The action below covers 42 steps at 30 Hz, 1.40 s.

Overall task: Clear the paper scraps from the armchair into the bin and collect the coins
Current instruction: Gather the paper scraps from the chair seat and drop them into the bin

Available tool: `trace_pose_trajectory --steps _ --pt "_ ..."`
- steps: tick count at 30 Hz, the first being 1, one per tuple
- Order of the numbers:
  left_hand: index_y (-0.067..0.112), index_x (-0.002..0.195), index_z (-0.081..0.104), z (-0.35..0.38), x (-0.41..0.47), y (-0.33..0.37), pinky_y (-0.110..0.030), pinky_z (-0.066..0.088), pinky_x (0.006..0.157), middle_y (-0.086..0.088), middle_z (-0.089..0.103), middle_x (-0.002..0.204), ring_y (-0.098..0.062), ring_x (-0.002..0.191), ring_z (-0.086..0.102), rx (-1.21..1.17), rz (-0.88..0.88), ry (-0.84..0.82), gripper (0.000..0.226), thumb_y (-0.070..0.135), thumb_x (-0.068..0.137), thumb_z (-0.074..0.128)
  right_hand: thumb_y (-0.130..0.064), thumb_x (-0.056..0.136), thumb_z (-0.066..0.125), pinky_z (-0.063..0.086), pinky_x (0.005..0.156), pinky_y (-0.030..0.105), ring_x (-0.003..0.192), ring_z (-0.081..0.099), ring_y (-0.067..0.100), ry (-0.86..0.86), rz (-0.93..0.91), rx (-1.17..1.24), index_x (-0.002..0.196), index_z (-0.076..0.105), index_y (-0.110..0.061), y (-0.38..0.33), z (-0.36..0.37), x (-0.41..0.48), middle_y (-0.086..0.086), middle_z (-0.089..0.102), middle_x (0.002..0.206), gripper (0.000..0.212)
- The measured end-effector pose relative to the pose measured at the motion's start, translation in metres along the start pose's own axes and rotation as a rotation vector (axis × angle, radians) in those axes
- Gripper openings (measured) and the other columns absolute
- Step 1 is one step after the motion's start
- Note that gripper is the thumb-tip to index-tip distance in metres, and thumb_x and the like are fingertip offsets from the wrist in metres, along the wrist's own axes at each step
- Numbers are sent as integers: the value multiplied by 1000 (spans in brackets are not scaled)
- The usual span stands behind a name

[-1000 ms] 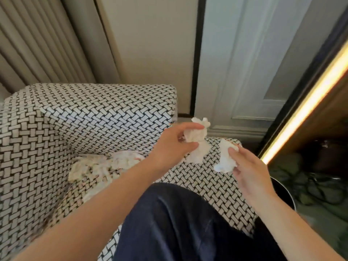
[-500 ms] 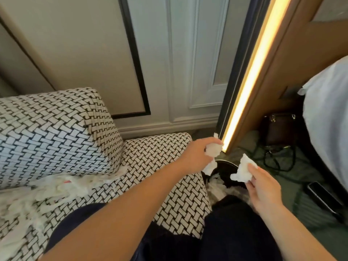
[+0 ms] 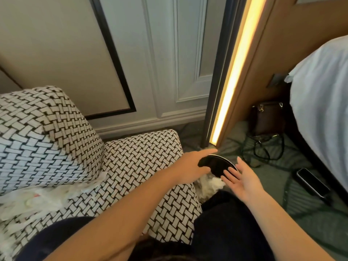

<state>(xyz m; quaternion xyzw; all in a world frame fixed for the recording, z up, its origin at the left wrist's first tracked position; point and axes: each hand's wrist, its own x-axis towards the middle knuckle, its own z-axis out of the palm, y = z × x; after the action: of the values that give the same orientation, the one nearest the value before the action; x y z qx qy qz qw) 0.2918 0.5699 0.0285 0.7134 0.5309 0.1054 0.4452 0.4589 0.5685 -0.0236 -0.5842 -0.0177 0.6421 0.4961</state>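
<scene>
A black round bin [image 3: 216, 163] stands on the floor beside the armchair's right arm, with white paper scraps [image 3: 211, 183] lying inside it. My left hand [image 3: 192, 165] hovers over the bin's left rim, fingers spread and empty. Over the right rim my right hand [image 3: 240, 178] is held palm up with straight fingers, also empty. The armchair [image 3: 131, 162] has a black-and-white woven pattern. More white paper scraps [image 3: 43, 198] lie heaped on its seat at the left. No coins show.
A dark handbag [image 3: 267, 117] with tangled cables [image 3: 263, 147] sits on the green carpet beyond the bin. A phone [image 3: 312, 182] lies on the floor at the right, next to a white bed [image 3: 323, 95]. A lit vertical strip [image 3: 231, 76] runs up the wall panel.
Both hands carried paper scraps from the armchair to the bin and let them go; the scraps now lie in the bin. The view swung to the right.
</scene>
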Motion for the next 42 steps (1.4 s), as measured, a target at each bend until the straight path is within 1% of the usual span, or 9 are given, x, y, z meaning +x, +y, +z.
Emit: trace_pose_trajectory --steps 7,12,17,21,25,28,31,36,42 --pt "33 139 40 -16 -28 -10 -30 43 97 -1 49 136 -17 122 49 -42 -69 24 46 20 96 50 -28 99 44 42 103 41 118 55 30 -107 -40 -121 136 42 -6 -4 9 -23 16 55 131 44" --pt "31 134 47 -41 -66 -12 -18 47 69 3 55 127 -20 105 60 -96 -73 102 38 24 96 48 -25 99 44 46 96 37 107 60 25 -200 -117 -234 127 50 -6 1 39 -60 10 61 116 34" --pt "32 129 52 -72 -123 -13 -21 39 83 8 59 121 -6 103 56 -77 -33 245 33 30 97 47 -20 99 46 49 82 32 95 64 19 -321 -152 -298 111 56 -12 15 83 -110 7 66 104 18" --pt "37 124 54 -93 -183 -32 -26 43 87 11 61 121 -9 101 59 -125 -47 389 30 35 95 49 -20 96 49 50 88 33 98 64 20 -448 -194 -400 110 59 -12 44 121 -155 7 66 105 18" --pt "40 112 60 -105 -246 -62 -21 50 79 13 66 111 -5 96 64 -249 -81 573 22 33 92 54 -19 92 57 53 82 32 89 66 18 -579 -199 -518 104 63 -13 83 157 -196 6 70 97 15" --pt "43 101 61 -106 -291 -90 -23 48 84 17 69 102 2 90 65 -363 -135 738 17 31 91 56 -16 90 59 52 77 30 77 64 16 -717 -182 -599 100 65 -9 118 182 -224 5 69 88 14" --pt "36 103 63 -100 -334 -124 -29 49 87 15 70 99 -2 90 66 -488 -225 891 18 26 92 54 -14 89 59 53 71 26 73 64 15 -837 -172 -714 104 65 -6 160 206 -249 6 69 86 18" --pt "24 103 66 -84 -387 -168 -28 50 84 8 72 93 -8 88 67 -637 -378 1098 20 14 94 52 -16 92 56 53 81 31 78 65 16 -1034 -201 -963 105 65 -6 228 230 -271 6 70 90 19" --pt "23 100 66 -65 -427 -204 -25 48 84 4 70 99 -11 93 64 -799 -523 1268 18 14 94 51 -20 94 52 51 91 31 90 64 10 -1210 -683 -1440 106 63 -17 299 239 -258 -5 66 102 17"
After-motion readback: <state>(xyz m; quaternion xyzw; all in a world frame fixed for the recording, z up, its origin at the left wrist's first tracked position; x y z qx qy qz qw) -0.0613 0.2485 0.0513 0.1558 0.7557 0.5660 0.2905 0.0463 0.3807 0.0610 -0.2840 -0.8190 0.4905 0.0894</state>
